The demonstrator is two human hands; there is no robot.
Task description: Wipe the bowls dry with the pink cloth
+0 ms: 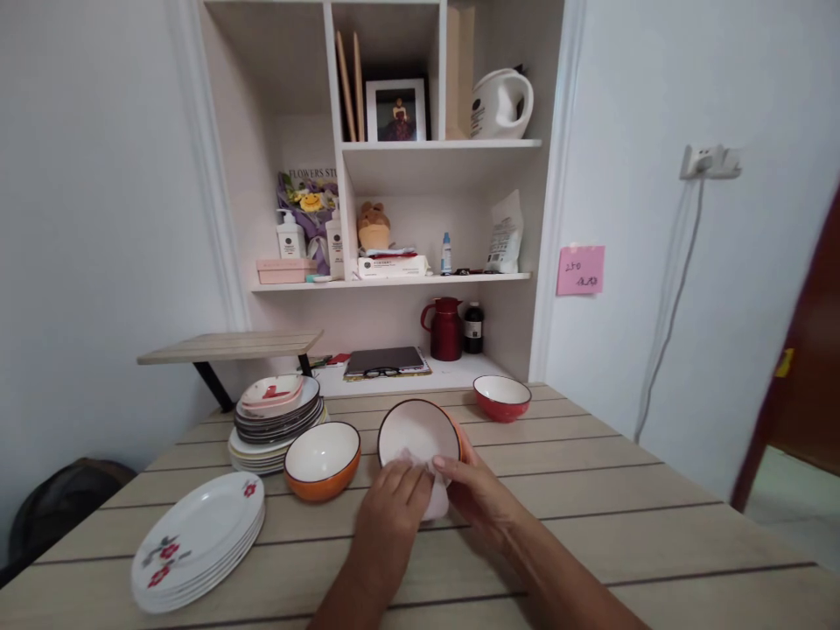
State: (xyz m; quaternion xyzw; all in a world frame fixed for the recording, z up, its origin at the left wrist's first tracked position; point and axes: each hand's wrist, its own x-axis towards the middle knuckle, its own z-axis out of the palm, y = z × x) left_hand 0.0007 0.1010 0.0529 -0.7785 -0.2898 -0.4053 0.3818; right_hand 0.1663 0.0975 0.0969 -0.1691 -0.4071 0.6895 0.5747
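An orange bowl (418, 427) with a white inside and dark rim is tilted toward me, gripped at its right side by my right hand (482, 490). The thumb of that hand lies over the near rim. My left hand (392, 507) presses a pale cloth (436, 502) against the lower inside of the bowl, fingers bent over it. Part of the cloth hangs below the rim. Just left stands a second orange bowl (323, 453), upright on the table. A red bowl (502, 398) sits farther back on the right.
Stacked oval plates with red flowers (197, 538) lie at the left front of the wooden table (591, 525). Behind them rises a pile of mixed plates and dishes (279, 411). A small raised board (229, 346), a laptop (384, 360) and a red jug (446, 329) are at the back.
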